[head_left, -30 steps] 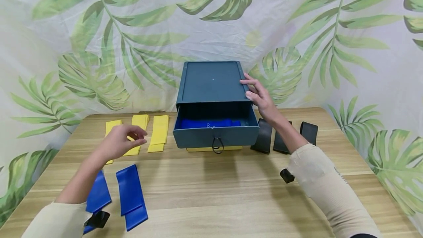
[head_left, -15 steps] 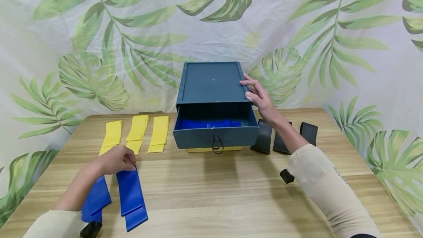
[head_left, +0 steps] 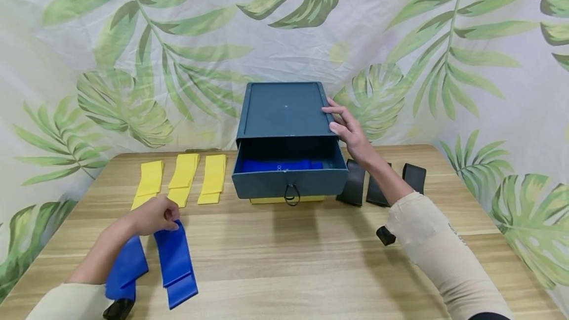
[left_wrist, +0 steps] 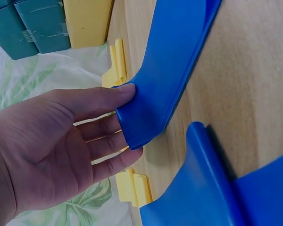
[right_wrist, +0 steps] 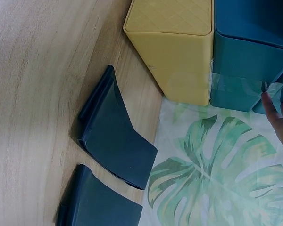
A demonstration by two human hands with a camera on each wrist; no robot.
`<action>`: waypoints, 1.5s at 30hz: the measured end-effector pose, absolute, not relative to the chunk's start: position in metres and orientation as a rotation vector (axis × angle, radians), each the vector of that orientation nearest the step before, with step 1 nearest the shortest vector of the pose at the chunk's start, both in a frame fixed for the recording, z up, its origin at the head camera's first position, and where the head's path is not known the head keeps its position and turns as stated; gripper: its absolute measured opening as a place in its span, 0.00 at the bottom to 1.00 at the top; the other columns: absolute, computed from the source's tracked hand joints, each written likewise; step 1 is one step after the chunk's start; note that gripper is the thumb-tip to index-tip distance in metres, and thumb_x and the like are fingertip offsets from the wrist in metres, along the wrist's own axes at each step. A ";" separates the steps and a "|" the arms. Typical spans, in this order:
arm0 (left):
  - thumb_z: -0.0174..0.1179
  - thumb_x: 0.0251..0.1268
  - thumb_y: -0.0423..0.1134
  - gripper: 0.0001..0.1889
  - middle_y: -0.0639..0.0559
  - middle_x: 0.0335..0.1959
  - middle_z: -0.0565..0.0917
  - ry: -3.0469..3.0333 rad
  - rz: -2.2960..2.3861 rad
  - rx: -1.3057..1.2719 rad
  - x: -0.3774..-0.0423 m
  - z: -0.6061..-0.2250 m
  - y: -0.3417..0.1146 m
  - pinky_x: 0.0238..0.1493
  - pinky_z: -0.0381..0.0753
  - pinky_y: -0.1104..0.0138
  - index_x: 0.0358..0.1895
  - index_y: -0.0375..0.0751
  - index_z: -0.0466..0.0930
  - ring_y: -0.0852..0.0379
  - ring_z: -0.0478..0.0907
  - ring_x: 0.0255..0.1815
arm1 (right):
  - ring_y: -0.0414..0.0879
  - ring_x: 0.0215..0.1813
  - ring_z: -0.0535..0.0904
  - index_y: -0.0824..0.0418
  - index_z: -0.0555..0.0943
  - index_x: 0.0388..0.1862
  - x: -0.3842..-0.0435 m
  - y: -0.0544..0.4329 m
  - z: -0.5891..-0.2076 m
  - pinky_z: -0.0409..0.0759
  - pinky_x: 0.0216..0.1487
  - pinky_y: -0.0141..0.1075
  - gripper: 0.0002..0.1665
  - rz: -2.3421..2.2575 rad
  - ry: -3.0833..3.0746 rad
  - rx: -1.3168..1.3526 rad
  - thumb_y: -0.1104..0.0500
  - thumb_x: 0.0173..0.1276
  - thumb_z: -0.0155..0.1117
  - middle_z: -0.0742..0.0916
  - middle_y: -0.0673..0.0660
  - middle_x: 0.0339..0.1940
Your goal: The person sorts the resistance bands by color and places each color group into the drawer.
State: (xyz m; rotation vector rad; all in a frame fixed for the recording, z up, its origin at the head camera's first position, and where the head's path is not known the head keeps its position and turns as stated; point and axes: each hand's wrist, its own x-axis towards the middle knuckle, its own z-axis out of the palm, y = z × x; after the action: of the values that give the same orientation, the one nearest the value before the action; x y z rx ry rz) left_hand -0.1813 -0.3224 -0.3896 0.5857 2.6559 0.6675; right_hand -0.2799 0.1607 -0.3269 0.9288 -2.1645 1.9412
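Note:
My left hand (head_left: pixel 153 215) pinches the far end of a folded blue resistance band (head_left: pixel 175 256) between thumb and fingers. In the left wrist view this band (left_wrist: pixel 172 52) bends up a little at the held end. A second blue resistance band (head_left: pixel 128 263) lies to its left, partly behind the wrist. My right hand (head_left: pixel 353 135) rests on the top right edge of a dark teal drawer box (head_left: pixel 284 110). The upper drawer (head_left: pixel 262 185) is pulled out and has a blue band (head_left: pixel 258 166) with white lettering inside.
Folded yellow bands (head_left: pixel 214 177) lie at the back left. Black bands (head_left: pixel 353 184) lie at the back right, partly behind my right arm. A yellow drawer unit (right_wrist: pixel 172 61) stands under the teal ones. A leaf-print cloth (head_left: pixel 284 53) hangs behind the table.
My left hand has come down from above the yellow bands toward me and taken hold of the blue band's far end. The right hand stays on the drawer box.

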 end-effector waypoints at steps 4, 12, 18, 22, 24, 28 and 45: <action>0.70 0.64 0.28 0.07 0.56 0.23 0.71 2.687 0.687 0.599 -0.183 -0.392 -0.321 0.28 0.67 0.69 0.32 0.38 0.80 0.59 0.68 0.26 | 0.66 0.84 0.51 0.72 0.65 0.73 -0.280 0.161 -0.326 0.58 0.75 0.69 0.31 1.945 -2.159 0.930 0.57 0.77 0.48 0.54 0.60 0.87; 0.68 0.66 0.29 0.05 0.56 0.27 0.78 2.721 0.811 0.634 -0.186 -0.389 -0.315 0.30 0.73 0.69 0.38 0.36 0.80 0.60 0.72 0.28 | 0.67 0.83 0.51 0.72 0.65 0.73 -0.279 0.161 -0.326 0.59 0.75 0.68 0.31 1.931 -2.165 0.935 0.57 0.77 0.48 0.54 0.60 0.87; 0.62 0.71 0.27 0.10 0.52 0.29 0.81 2.653 0.936 0.607 -0.185 -0.382 -0.305 0.25 0.77 0.67 0.49 0.31 0.72 0.59 0.73 0.25 | 0.68 0.83 0.50 0.71 0.65 0.73 -0.279 0.160 -0.326 0.58 0.75 0.68 0.31 1.924 -2.173 0.924 0.56 0.77 0.48 0.54 0.60 0.87; 0.58 0.76 0.28 0.09 0.51 0.30 0.78 2.601 0.996 0.635 -0.183 -0.377 -0.299 0.18 0.74 0.68 0.50 0.35 0.68 0.60 0.69 0.19 | 0.68 0.83 0.50 0.71 0.65 0.73 -0.279 0.160 -0.326 0.58 0.75 0.68 0.31 1.922 -2.176 0.924 0.57 0.77 0.48 0.54 0.60 0.87; 0.57 0.77 0.28 0.07 0.51 0.30 0.77 2.575 1.015 0.673 -0.183 -0.375 -0.298 0.17 0.73 0.69 0.49 0.37 0.69 0.61 0.68 0.17 | 0.68 0.83 0.51 0.72 0.65 0.73 -0.278 0.160 -0.326 0.58 0.75 0.69 0.31 1.924 -2.175 0.925 0.57 0.77 0.48 0.54 0.60 0.87; 0.55 0.78 0.28 0.02 0.50 0.32 0.76 2.520 1.057 0.713 -0.182 -0.370 -0.295 0.16 0.73 0.68 0.47 0.37 0.74 0.61 0.68 0.16 | 0.67 0.83 0.51 0.72 0.65 0.73 -0.278 0.160 -0.326 0.58 0.75 0.69 0.31 1.923 -2.174 0.926 0.57 0.77 0.48 0.54 0.61 0.87; 0.61 0.75 0.30 0.04 0.42 0.37 0.81 2.525 1.225 0.681 -0.174 -0.338 -0.275 0.22 0.80 0.64 0.47 0.34 0.81 0.56 0.74 0.21 | 0.65 0.83 0.52 0.72 0.65 0.73 -0.279 0.160 -0.326 0.60 0.74 0.69 0.31 1.932 -2.161 0.935 0.57 0.77 0.48 0.54 0.61 0.87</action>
State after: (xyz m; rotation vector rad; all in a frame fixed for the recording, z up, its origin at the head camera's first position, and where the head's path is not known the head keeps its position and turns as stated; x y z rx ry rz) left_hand -0.1744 -0.2752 -0.3379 0.6806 2.5250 1.2245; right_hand -0.2786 0.1603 -0.3259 0.9354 -2.1612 1.9322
